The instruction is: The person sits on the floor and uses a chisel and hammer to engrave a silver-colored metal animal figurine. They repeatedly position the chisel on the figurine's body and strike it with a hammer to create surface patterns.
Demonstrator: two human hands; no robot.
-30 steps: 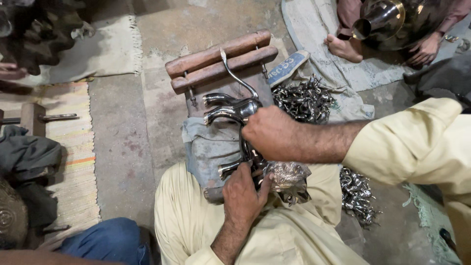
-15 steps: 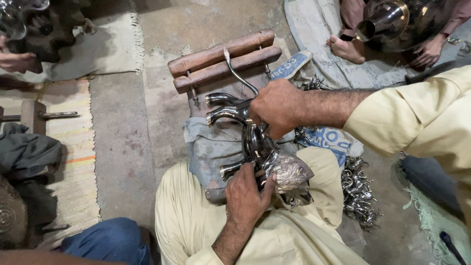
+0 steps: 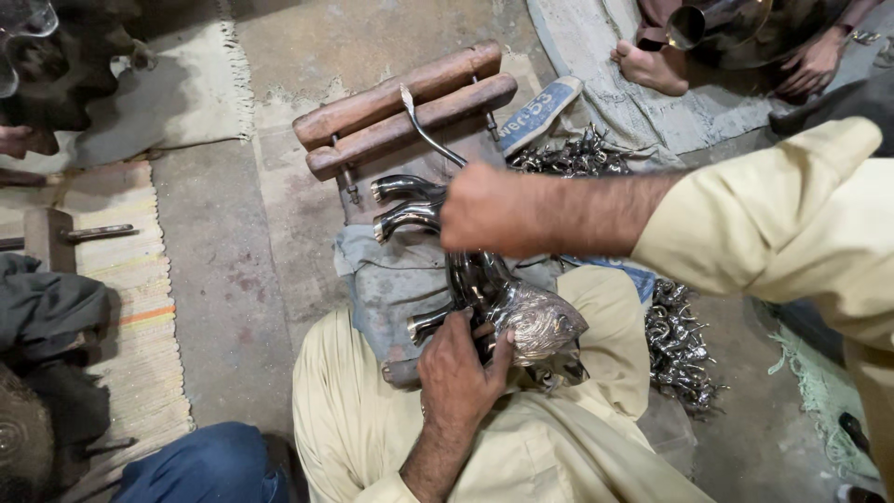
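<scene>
A shiny metal animal figure [image 3: 538,321] with long curved horns [image 3: 402,217] lies across my lap on a grey cloth [image 3: 386,279]. My left hand [image 3: 456,373] grips its lower part from below, fingers wrapped round the legs beside the textured head. My right hand [image 3: 494,212] reaches in from the right and is closed over the figure's upper body, just behind the horns. The part under that fist is hidden.
A wooden clamp of two round bars [image 3: 400,102] with a bent metal rod [image 3: 424,130] stands just beyond my knees. Piles of small metal pieces [image 3: 680,340] lie to the right. Another person's foot [image 3: 652,65] and shiny vessel [image 3: 717,23] are at the top right. A hammer [image 3: 79,233] rests on the left mat.
My right hand has slid up and to the right along the figure, away from my lap, and the figure's textured head now shows. My left hand keeps its grip.
</scene>
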